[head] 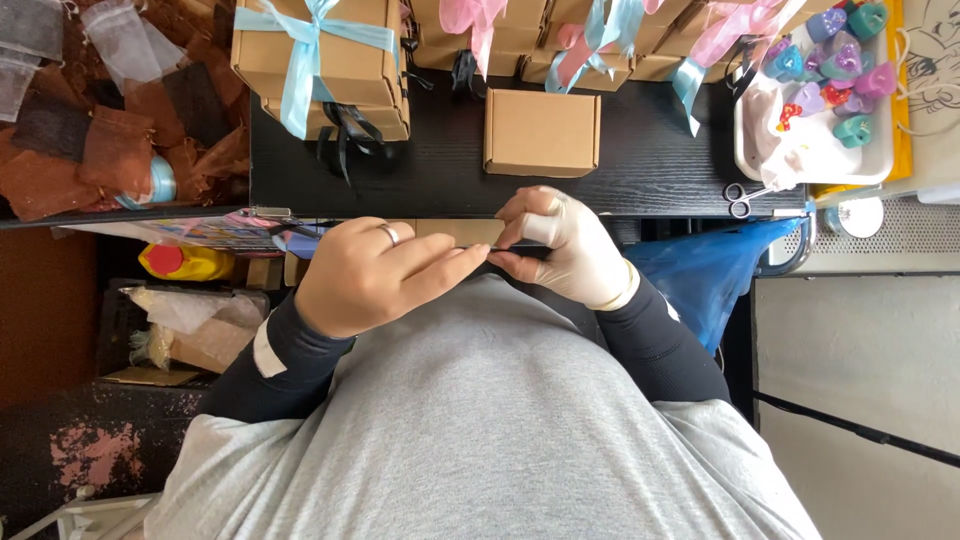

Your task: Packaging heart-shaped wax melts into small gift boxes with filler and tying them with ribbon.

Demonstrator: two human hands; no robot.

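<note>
My left hand (372, 276), bare with a ring on one finger, and my right hand (566, 247), in a pale glove, meet just in front of my grey shirt at the near edge of the black table (440, 175). Together they hold a flat piece of tan cardboard (457, 231), seen nearly edge-on, with the fingertips of both hands pinching it. A thin dark edge shows under the fingertips; I cannot tell what it is. A small closed cardboard box (541, 132) stands on the table just beyond my hands.
Cardboard boxes tied with light blue ribbon (318, 60) and others with pink and blue ribbons line the far side. A white tray (760, 160) of coloured candles sits right, scissors (741, 200) beside it. Brown mesh pouches (120, 145) lie left. A blue plastic bag (712, 280) hangs below.
</note>
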